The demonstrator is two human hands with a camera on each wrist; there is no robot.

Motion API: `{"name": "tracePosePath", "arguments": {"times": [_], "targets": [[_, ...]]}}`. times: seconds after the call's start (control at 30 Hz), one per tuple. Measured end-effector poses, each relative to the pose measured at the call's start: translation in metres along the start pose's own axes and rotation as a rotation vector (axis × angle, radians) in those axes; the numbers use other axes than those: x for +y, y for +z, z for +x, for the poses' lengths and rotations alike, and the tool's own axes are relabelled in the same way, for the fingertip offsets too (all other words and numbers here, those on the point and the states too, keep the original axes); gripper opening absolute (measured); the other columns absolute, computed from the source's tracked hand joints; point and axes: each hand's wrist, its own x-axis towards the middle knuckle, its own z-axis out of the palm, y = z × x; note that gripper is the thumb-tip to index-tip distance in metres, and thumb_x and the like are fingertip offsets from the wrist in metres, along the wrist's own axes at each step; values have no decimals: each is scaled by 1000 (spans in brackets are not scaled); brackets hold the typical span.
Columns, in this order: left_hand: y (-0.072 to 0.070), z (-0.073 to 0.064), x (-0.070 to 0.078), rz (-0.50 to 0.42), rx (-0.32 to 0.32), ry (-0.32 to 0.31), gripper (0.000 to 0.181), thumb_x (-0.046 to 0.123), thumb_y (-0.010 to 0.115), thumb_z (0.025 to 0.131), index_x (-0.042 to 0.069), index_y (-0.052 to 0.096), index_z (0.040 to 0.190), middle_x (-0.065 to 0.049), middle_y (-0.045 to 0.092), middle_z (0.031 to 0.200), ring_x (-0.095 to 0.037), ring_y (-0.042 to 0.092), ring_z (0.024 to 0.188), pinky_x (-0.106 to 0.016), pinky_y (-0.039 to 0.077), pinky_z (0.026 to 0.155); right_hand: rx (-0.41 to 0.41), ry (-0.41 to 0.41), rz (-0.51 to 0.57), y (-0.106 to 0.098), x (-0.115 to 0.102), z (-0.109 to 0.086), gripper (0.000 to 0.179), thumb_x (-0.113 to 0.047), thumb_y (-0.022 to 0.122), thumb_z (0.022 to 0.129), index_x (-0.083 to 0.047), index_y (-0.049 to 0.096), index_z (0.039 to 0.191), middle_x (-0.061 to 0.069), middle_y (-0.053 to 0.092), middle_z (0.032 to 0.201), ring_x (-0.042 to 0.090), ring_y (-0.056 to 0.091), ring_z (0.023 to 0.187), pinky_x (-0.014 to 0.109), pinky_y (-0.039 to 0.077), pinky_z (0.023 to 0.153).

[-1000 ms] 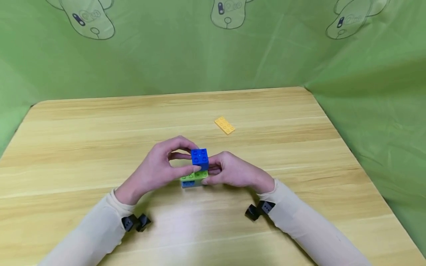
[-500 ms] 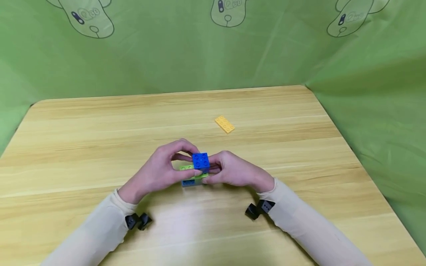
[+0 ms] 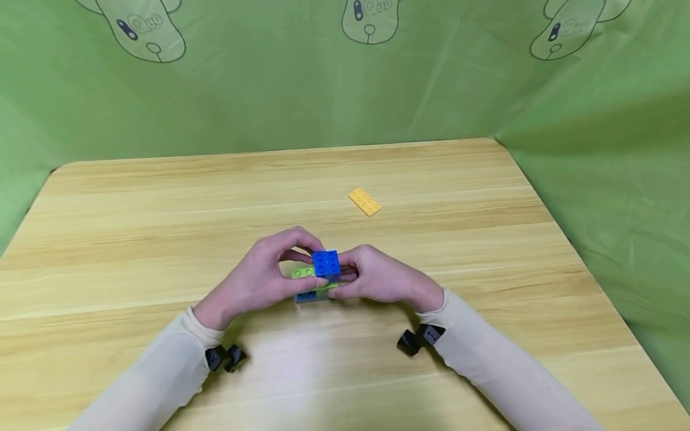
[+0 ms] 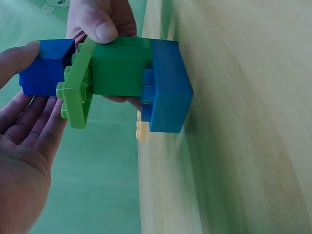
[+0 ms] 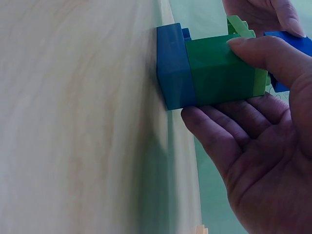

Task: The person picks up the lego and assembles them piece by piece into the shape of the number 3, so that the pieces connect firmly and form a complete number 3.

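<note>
Pinching a blue cube (image 3: 326,263) between thumb and fingers of the left hand (image 3: 261,272), right at the studs of a lime plate (image 4: 76,95), too close to tell whether joined. Grasping the green block (image 4: 122,68) beneath with fingers and thumb of the right hand (image 3: 383,276), above a blue brick (image 4: 173,87), near the front middle of the tabletop (image 3: 162,227). Facing a yellow plate (image 3: 365,202), flat and apart beyond both hands, and a green curtain (image 3: 323,96).
</note>
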Motion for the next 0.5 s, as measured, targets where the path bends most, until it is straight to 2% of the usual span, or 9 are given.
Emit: {"name": "tracePosePath", "arguments": {"times": [0.27,0.5], "targets": [[0,-1,-3,20,-13,-12,34,4,82,80,7,64,109,2,63,104,-17,63,99,-31,55,86,-6,-9,27,0,1,0,33,-4,76,85,5,67,116,9,69,113,19,65,107,29,52,91],[1,-1,-3,32,-34,-18,34,5,82,80,8,64,109,2,63,104,-16,63,100,-30,55,87,-4,-3,25,0,2,1,28,-2,76,85,5,68,111,7,71,107,19,67,103,30,53,89]]}}
